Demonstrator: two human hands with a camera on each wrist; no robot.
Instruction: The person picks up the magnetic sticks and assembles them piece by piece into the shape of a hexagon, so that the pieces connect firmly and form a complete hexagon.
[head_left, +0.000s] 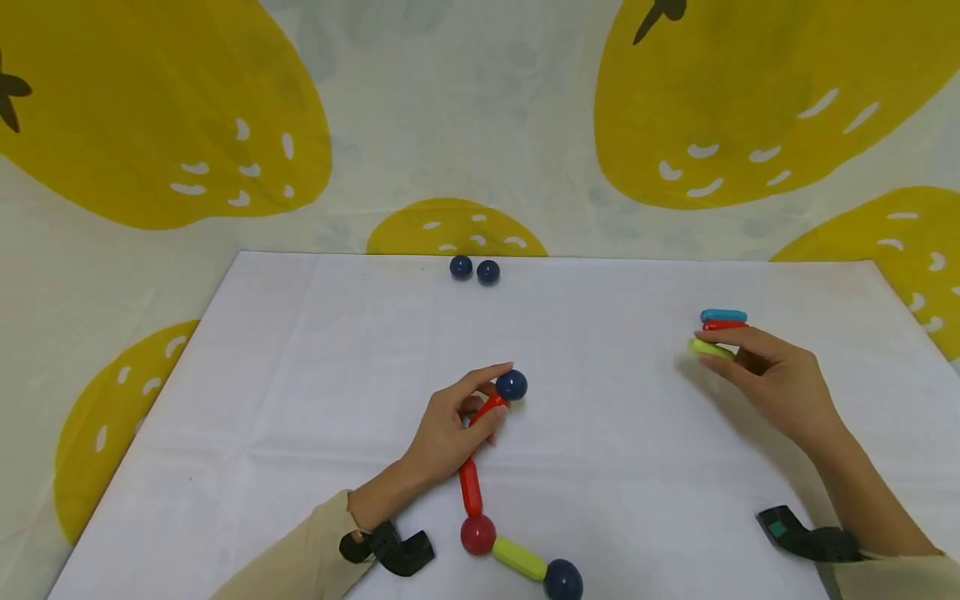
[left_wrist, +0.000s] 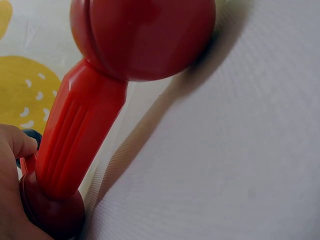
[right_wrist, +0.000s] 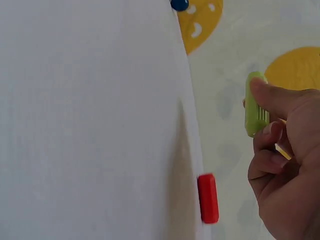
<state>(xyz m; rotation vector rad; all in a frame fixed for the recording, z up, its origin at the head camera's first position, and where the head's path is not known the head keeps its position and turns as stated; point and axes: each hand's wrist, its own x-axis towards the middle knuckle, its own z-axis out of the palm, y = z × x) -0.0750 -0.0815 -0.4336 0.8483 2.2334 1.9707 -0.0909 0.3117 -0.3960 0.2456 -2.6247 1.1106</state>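
My left hand grips the upper end of a chain of toy rods and balls. A dark blue ball tops the red rod between its thumb and fingers. Beside that palm, in the left wrist view, a dark red ball joins a second red rod. Lower down follow a large red ball, a yellow-green rod and another blue ball. Over on the right, my right hand pinches a loose yellow-green rod between thumb and fingers, raised above the table.
Just beyond the right hand lie a light blue rod and a loose red rod, side by side. Two dark blue balls, a left one and a right one, sit at the back edge of the white-covered table.
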